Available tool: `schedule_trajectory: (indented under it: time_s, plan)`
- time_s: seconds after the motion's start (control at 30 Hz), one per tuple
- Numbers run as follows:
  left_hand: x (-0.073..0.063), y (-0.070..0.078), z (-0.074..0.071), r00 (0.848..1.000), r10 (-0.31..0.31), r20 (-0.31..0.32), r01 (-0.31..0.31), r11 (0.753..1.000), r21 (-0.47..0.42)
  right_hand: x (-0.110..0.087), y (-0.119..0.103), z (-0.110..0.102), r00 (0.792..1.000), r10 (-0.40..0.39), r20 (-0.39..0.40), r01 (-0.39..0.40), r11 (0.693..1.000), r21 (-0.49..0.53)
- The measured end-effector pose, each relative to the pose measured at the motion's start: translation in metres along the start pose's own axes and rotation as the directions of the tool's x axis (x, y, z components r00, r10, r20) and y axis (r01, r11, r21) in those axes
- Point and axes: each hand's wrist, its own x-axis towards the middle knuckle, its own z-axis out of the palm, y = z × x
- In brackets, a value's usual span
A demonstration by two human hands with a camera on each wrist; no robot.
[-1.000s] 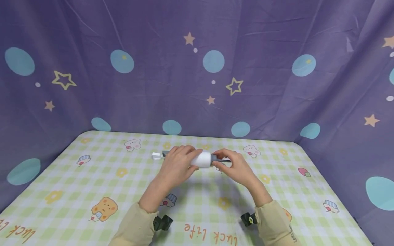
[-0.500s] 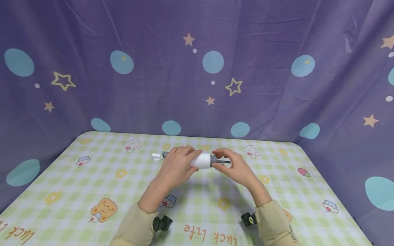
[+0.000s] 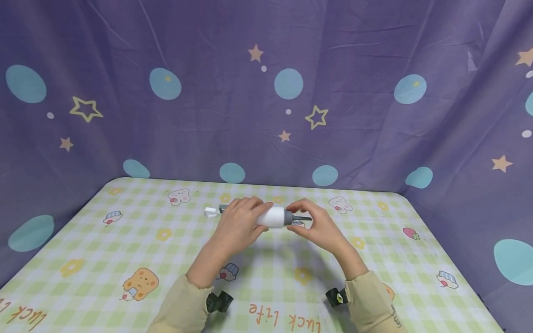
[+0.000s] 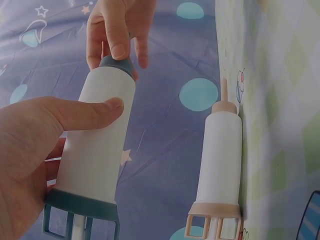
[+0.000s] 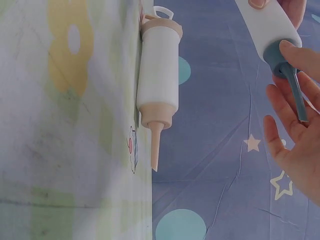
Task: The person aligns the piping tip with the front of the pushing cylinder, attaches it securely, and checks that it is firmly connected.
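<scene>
A large syringe (image 3: 272, 217) with a white barrel, a blue-grey screw cap (image 3: 288, 217) and a long thin nozzle is held level above the table. My left hand (image 3: 241, 224) grips its barrel, with the thumb across the near side in the left wrist view. At the other end, my right hand (image 3: 318, 226) pinches the cap between thumb and fingers, and the nozzle points toward that palm. The white plunger handle (image 3: 211, 212) sticks out past my left hand. A second syringe (image 4: 220, 155), white with beige ends, lies on the table in both wrist views; the head view does not show it.
A green-and-white checked cloth (image 3: 175, 259) with cartoon prints covers the table. Behind it and at both sides hangs a purple curtain (image 3: 354, 138) with stars and blue dots. A dark wrist strap (image 3: 219, 302) sits at each cuff.
My right fingertips have shifted slightly about the cap. The left hand and the syringe barrel stay in nearly the same place.
</scene>
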Motion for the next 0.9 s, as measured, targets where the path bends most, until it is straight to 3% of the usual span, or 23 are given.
schedule_trajectory:
  time_s: [0.27, 0.9]
  plan:
    - [0.0, 0.001, -0.001, 1.0, 0.007, 0.0, -0.007, 1.0, 0.008, -0.001, 0.018, 0.002, 1.0, -0.002, -0.003, 0.002, 1.0, -0.006]
    - [0.0, 0.002, -0.001, 1.0, 0.019, -0.018, -0.019, 1.0, 0.003, -0.002, 0.017, 0.0, 0.998, 0.059, 0.012, -0.059, 0.998, -0.001]
